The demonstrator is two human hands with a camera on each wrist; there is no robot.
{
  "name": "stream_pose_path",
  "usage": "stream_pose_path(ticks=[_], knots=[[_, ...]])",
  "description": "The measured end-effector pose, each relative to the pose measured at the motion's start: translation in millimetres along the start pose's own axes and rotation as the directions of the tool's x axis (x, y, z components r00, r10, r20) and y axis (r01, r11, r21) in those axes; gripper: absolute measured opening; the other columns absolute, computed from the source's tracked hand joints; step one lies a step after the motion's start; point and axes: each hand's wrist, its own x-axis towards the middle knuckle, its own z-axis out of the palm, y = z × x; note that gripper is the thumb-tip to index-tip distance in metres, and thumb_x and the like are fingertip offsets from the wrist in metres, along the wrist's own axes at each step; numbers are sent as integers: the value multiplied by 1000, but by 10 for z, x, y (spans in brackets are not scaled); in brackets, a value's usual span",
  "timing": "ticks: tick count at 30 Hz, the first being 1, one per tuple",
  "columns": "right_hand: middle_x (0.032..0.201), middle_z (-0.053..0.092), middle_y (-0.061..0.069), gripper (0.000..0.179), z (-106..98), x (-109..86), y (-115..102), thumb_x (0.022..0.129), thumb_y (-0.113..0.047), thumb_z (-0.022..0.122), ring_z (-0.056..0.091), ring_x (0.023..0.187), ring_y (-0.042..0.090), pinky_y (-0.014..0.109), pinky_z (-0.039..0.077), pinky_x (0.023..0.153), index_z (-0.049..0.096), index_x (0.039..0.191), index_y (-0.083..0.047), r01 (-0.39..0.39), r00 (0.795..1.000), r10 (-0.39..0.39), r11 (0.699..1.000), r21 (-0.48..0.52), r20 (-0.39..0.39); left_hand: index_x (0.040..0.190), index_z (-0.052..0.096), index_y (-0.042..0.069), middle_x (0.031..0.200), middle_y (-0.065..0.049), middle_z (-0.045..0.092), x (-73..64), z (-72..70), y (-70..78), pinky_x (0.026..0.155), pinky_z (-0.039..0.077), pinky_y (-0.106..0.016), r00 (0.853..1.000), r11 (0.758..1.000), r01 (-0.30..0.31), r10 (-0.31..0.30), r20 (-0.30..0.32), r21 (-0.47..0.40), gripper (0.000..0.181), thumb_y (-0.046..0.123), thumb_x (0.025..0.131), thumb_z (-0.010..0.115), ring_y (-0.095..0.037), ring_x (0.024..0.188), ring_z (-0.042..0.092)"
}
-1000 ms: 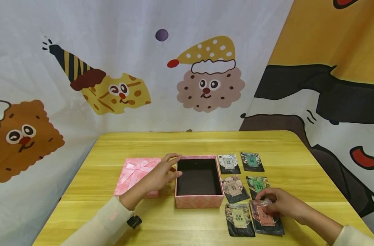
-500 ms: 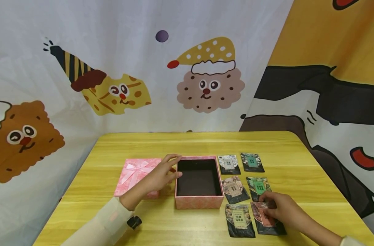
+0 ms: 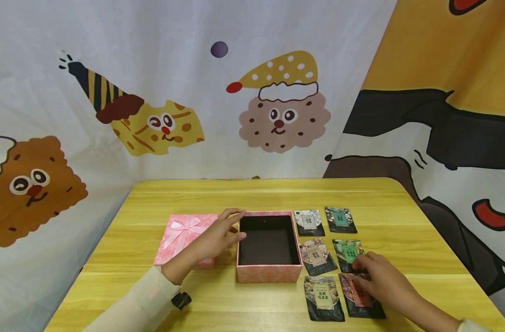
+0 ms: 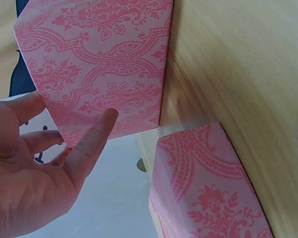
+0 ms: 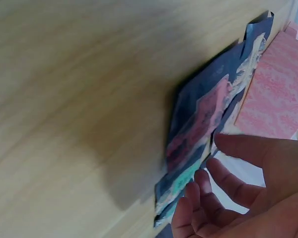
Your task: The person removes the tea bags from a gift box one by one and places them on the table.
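Note:
My left hand (image 3: 221,236) rests against the left side of a pink patterned box (image 3: 269,273), whose black inside faces up. In the left wrist view, the extended fingers (image 4: 92,141) of this hand touch the box's side wall (image 4: 109,64) and edge. At the right, my right hand (image 3: 387,281) is over a red-label tea packet (image 3: 366,302), partly hiding it, with its fingertips by a green-label tea packet (image 3: 348,252). Loosely bent fingers (image 5: 231,183) hold nothing in the right wrist view. An oolong tea packet (image 3: 323,297) lies left of the red-label one.
Left of the box lies a pink lid (image 3: 179,235) with a ribbon bow, partly behind my left forearm. More tea packets lie right of the box: a white one (image 3: 309,222), a teal-label one (image 3: 341,219) and a beige one (image 3: 317,256). A cartoon-printed curtain (image 3: 219,138) hangs behind the table (image 3: 235,193).
My right hand has come off the red-label packet and moved slightly away from me towards the green-label one. The red-label packet has shifted a little to the right. My left hand stays put.

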Motion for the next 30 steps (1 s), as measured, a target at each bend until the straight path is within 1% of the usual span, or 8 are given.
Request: stream_pose_path(ticks=[3,6,10,13,17,22,26,30], knots=[[96,65,-1,16,-17,11,-61,89,-20,81,64,88,20,43,56,72,72,102,-15,9,999,-9,1000,-14,-35,158,33,-4,159,-21,32,-6,-5,-1,69,55,-22,1000,1000,-9,9,-3,0,65,15,104,63,-30,103,68],[102,68,4,20,-29,28,-134,93,-22,78,66,93,26,47,57,74,73,109,-11,38,994,-42,998,-42,-103,158,34,-5,158,-22,33,-11,-6,-4,70,55,-22,1000,1000,-14,14,-4,-2,64,15,104,62,-31,103,68],[112,68,13,32,-38,73,-245,95,-26,77,67,103,35,52,58,77,71,119,-6,75,971,-94,993,-94,-221,159,33,-4,159,-20,32,-5,4,-7,70,54,-22,1000,1000,-2,2,-3,5,64,15,105,62,-30,104,68],[121,67,19,40,-51,127,-339,96,-29,76,64,111,40,56,57,82,68,126,-3,90,954,-122,988,-128,-273,159,33,-3,160,-19,32,1,8,-10,72,54,-22,1000,1000,-4,4,-4,17,64,15,105,62,-31,106,68],[135,61,23,51,-69,218,-439,98,-33,72,58,124,44,61,51,94,62,137,-1,118,945,-154,983,-138,-287,159,33,-3,159,-19,33,2,12,-23,75,55,-23,1000,1000,-14,14,-3,26,64,17,105,62,-31,107,68],[151,50,22,61,-42,335,-517,101,-38,66,45,140,45,65,40,108,53,147,0,159,933,-197,976,-147,-299,159,32,-3,160,-19,32,1,13,-39,75,55,-24,1000,1000,-12,12,3,17,64,17,105,61,-33,109,67],[158,43,21,66,-16,429,-577,105,-43,59,34,147,46,67,30,114,45,155,-3,172,931,-210,974,-149,-300,159,32,-3,160,-21,31,2,9,-44,76,56,-25,1000,1000,-12,12,6,14,64,16,105,61,-33,109,67],[162,38,18,67,-8,526,-632,107,-46,53,29,151,45,70,25,116,38,159,-7,174,932,-208,975,-137,-298,160,31,-2,161,-21,30,4,8,-42,78,56,-26,1000,1000,-11,11,8,13,64,16,105,61,-33,110,67]])
